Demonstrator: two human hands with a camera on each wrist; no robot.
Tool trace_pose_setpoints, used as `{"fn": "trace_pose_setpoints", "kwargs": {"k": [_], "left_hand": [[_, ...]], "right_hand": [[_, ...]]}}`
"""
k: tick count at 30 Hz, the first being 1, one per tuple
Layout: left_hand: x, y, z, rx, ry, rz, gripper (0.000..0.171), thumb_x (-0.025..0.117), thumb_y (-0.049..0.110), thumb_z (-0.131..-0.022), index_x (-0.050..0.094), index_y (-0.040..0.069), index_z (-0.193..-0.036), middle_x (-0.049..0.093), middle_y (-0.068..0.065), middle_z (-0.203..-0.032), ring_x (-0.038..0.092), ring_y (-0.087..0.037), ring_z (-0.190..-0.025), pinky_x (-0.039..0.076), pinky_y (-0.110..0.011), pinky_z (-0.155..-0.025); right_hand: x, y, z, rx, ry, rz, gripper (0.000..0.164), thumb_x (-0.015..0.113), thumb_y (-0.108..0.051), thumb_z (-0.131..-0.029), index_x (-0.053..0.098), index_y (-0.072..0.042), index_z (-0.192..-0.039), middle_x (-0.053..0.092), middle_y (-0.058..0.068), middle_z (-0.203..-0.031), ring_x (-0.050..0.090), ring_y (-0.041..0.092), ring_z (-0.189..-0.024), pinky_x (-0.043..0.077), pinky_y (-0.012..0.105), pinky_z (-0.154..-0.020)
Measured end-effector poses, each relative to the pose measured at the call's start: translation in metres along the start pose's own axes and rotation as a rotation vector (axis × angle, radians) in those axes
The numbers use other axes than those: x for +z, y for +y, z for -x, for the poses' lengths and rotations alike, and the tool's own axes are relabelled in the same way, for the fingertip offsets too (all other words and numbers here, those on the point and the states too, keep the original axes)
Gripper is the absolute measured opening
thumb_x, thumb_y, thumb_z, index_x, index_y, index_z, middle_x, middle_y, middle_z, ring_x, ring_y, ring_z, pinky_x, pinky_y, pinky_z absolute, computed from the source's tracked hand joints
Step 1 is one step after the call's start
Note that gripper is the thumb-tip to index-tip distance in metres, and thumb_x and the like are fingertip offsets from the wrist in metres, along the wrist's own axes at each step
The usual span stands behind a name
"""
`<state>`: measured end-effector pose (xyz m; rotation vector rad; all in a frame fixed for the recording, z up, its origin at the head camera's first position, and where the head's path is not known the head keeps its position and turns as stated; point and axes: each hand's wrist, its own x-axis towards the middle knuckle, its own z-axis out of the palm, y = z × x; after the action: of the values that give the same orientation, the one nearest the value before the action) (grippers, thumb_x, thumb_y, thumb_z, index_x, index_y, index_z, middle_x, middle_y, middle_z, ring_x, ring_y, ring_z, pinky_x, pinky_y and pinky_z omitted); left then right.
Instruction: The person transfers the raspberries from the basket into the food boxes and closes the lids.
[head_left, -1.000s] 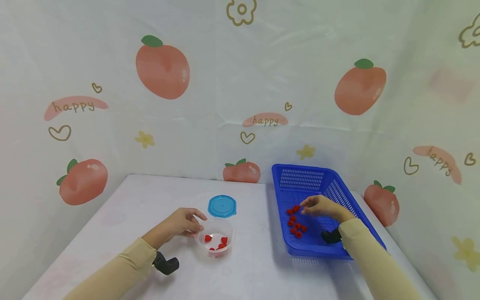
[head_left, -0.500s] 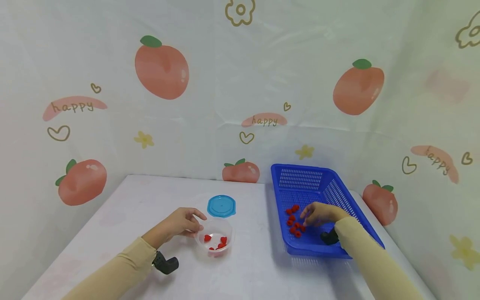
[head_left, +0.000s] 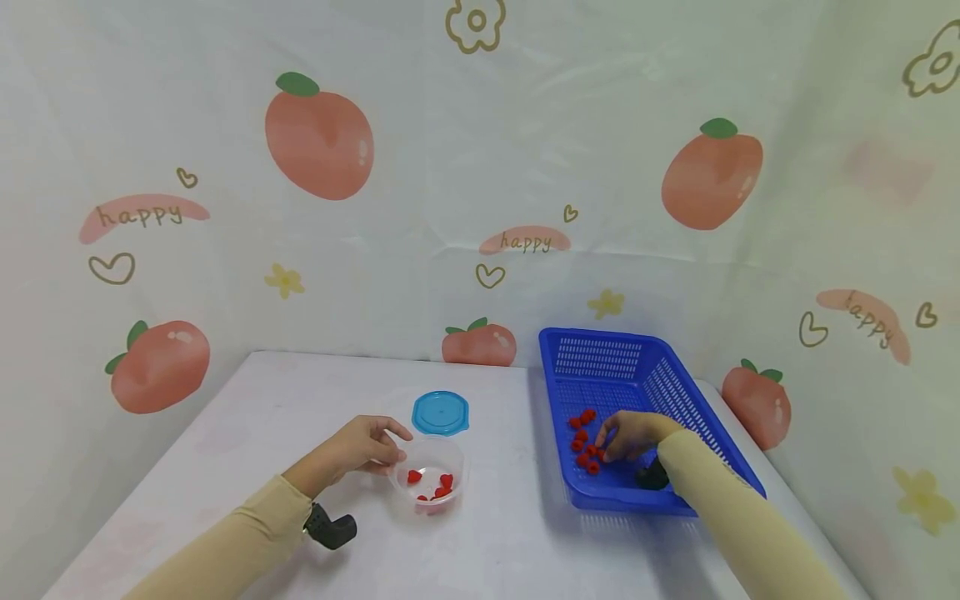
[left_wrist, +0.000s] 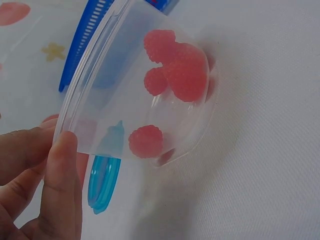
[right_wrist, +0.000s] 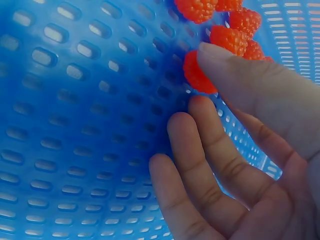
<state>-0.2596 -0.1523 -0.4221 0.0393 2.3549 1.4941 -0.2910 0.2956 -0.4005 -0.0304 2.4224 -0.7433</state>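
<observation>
My left hand (head_left: 363, 446) pinches the rim of a clear round plastic tub (left_wrist: 115, 85) between thumb and fingers. Several red raspberries (left_wrist: 187, 72) lie at the bottom of the tub, which stands on the white table. At the right, my right hand (head_left: 636, 433) reaches down into a blue perforated basket (head_left: 564, 479). Its thumb lies against one raspberry (right_wrist: 196, 74), with the index finger mostly hidden behind the thumb. The other fingers (right_wrist: 187, 145) are bent loosely below it. More raspberries (right_wrist: 229, 39) cluster beside that one along the basket's left side.
A blue lid (head_left: 441, 412) lies flat on the table behind the tub. White table surface (head_left: 506, 467) separates tub and basket. A white fruit-printed cloth (head_left: 420, 167) hangs behind the table. Each wrist carries a black camera (head_left: 330, 529).
My right hand has lowered toward the front of the basket, down to the raspberries. The left hand keeps its hold on the tub rim. The head view has shifted slightly.
</observation>
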Motion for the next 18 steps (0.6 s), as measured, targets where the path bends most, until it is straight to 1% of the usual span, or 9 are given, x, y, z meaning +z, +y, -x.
{"fn": "trace_pose_setpoints", "kwargs": {"k": [5,12,18], "left_hand": [[-0.0002,-0.0002,-0.0003,-0.004,0.002,0.004,0.028,0.075,0.007,-0.082,0.066,0.006,-0.108,0.064,-0.009,-0.081,0.061,-0.019,-0.063,0.057,-0.027,-0.062],[0.0,-0.0009,-0.0005,-0.007,0.007,0.004,0.027,0.074,0.007,-0.082,0.066,0.006,-0.108,0.065,-0.009,-0.081,0.061,-0.019,-0.063,0.057,-0.027,-0.062],[-0.0005,-0.0016,0.0004,0.001,-0.001,0.008,0.028,0.075,0.007,-0.082,0.066,0.006,-0.108,0.065,-0.009,-0.081,0.061,-0.019,-0.063,0.058,-0.027,-0.062]], "right_hand": [[0.0018,-0.002,0.0008,0.001,-0.004,0.011,0.012,0.071,-0.005,-0.085,0.065,-0.004,-0.095,0.058,0.005,-0.096,0.053,0.019,-0.088,0.054,0.034,-0.08],[0.0022,-0.0049,0.003,0.011,-0.011,0.01,0.008,0.069,-0.003,-0.085,0.064,-0.004,-0.092,0.06,0.005,-0.095,0.054,0.019,-0.087,0.053,0.033,-0.08],[0.0021,-0.0043,0.0034,0.011,-0.01,0.003,0.011,0.07,-0.004,-0.086,0.063,-0.002,-0.094,0.06,0.005,-0.091,0.054,0.019,-0.085,0.052,0.03,-0.077]]}}
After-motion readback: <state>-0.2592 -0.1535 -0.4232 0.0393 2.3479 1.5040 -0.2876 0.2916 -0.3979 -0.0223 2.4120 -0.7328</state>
